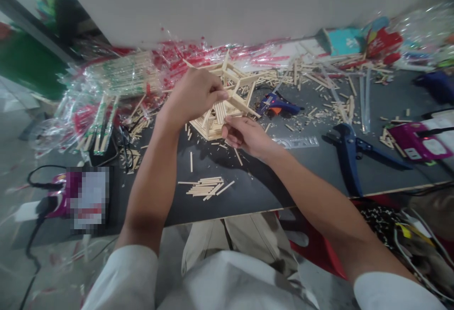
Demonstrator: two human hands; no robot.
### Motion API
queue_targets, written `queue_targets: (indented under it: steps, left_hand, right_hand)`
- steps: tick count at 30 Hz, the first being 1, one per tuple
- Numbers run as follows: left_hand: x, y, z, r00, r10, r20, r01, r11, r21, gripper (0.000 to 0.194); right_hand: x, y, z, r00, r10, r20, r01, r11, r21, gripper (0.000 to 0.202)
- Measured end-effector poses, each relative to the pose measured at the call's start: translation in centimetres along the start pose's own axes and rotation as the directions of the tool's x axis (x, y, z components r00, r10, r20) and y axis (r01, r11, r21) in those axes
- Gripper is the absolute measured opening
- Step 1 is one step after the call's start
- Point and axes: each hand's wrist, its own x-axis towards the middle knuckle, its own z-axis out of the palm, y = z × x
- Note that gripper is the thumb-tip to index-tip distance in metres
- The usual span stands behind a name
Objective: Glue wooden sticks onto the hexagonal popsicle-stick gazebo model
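Observation:
A model built of thin wooden sticks (244,81), with a pointed frame on top and a many-sided base, is in front of me on the dark table. My left hand (198,90) is closed at its upper left side, thumb and fingers pinched against the frame. Lower down, my right hand (248,136) is closed, its thumb and forefinger pinched at the edge of a slatted panel (220,110); what lies between those fingertips is too small to make out. Nearer to me lies a small pile of cut sticks (205,187). A blue glue gun (280,103) rests right behind the model.
Blue-handled cutters (349,159) and a clear ruler (298,142) lie to the right. Purple power sockets (420,142) with cables sit at the right, another at the left. Plastic-wrapped stick bundles (124,73) are heaped back left. Stick scraps litter the dark table (255,192).

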Motion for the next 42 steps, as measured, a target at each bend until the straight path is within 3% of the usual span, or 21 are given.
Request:
queue_targets:
  steps: [8, 12, 14, 15, 16, 17, 18, 20, 21, 22, 24, 25, 29, 34, 38, 42]
  left_hand:
    - [0.3, -0.1, 0.1, 0.997, 0.078, -0.004, -0.077, 0.993, 0.090, 0.023]
    - [0.3, -0.6, 0.1, 0.996, 0.059, -0.074, -0.054, 0.996, 0.065, 0.019]
    - [0.2, -0.5, 0.1, 0.991, 0.020, -0.135, -0.010, 0.998, 0.069, 0.020]
    - [0.1, -0.4, 0.1, 0.987, -0.004, -0.158, 0.017, 0.997, 0.081, 0.021]
    - [0.0, -0.2, 0.1, 0.984, -0.029, -0.175, 0.047, 0.994, 0.102, 0.022]
    - [0.0, 0.0, 0.0, 0.981, -0.050, -0.188, 0.075, 0.988, 0.131, 0.023]
    - [-0.1, 0.2, -0.1, 0.978, -0.063, -0.200, 0.097, 0.981, 0.166, 0.026]
    - [-0.3, 0.6, -0.5, 0.967, -0.075, -0.244, 0.132, 0.965, 0.227, 0.033]
    - [-0.5, 0.8, -0.9, 0.960, -0.073, -0.269, 0.139, 0.961, 0.237, 0.038]
    - [-0.7, 0.9, -1.3, 0.954, -0.075, -0.292, 0.143, 0.965, 0.221, 0.042]
    - [-1.4, 1.1, -2.6, 0.944, -0.100, -0.313, 0.146, 0.981, 0.126, 0.045]
    - [-1.8, 1.2, -3.3, 0.938, -0.133, -0.319, 0.157, 0.986, 0.052, 0.043]
    - [-4.0, 0.7, -6.2, 0.889, -0.259, -0.378, 0.255, 0.965, -0.062, 0.031]
    - [-6.9, -1.1, -8.6, 0.811, -0.225, -0.541, 0.240, 0.970, -0.044, 0.023]
    - [-8.2, -1.7, -9.6, 0.743, -0.298, -0.599, 0.350, 0.936, -0.031, 0.021]
    - [-8.6, -1.8, -10.1, 0.704, -0.326, -0.631, 0.364, 0.929, -0.074, 0.025]
  right_hand:
    - [0.0, 0.3, 0.1, 1.000, 0.011, -0.006, -0.011, 0.999, -0.053, 0.058]
    - [-1.3, -2.1, -1.5, 0.996, 0.066, 0.060, -0.047, 0.959, -0.281, 0.059]
    - [-2.4, -4.3, -3.3, 0.958, 0.202, 0.203, -0.066, 0.844, -0.532, 0.053]
    - [-3.1, -5.4, -4.4, 0.911, 0.316, 0.264, -0.069, 0.750, -0.657, 0.051]
    - [-3.7, -6.4, -5.6, 0.883, 0.384, 0.271, -0.058, 0.661, -0.748, 0.052]
    - [-4.3, -7.1, -6.8, 0.885, 0.404, 0.232, -0.051, 0.580, -0.813, 0.053]
    - [-4.7, -7.6, -8.0, 0.922, 0.361, 0.141, -0.063, 0.497, -0.865, 0.054]
    - [-5.3, -7.8, -10.3, 0.986, 0.101, -0.130, -0.156, 0.327, -0.932, 0.052]
    - [-5.3, -7.5, -11.4, 0.961, -0.086, -0.262, -0.230, 0.271, -0.935, 0.049]
    - [-5.3, -7.1, -12.4, 0.896, -0.257, -0.363, -0.304, 0.243, -0.921, 0.045]
    - [-5.1, -5.9, -14.2, 0.776, -0.447, -0.445, -0.380, 0.231, -0.896, 0.039]
    - [-4.9, -5.2, -15.0, 0.754, -0.487, -0.440, -0.384, 0.215, -0.898, 0.039]
    - [-4.1, -3.0, -17.2, 0.800, -0.494, -0.340, -0.346, 0.083, -0.935, 0.049]
    - [-3.6, -2.2, -17.5, 0.891, -0.348, -0.292, -0.286, 0.071, -0.956, 0.056]
    - [-3.2, -2.2, -17.0, 0.905, -0.329, -0.271, -0.275, 0.035, -0.961, 0.054]
    - [-2.8, -2.2, -16.6, 0.905, -0.322, -0.279, -0.280, 0.045, -0.959, 0.042]
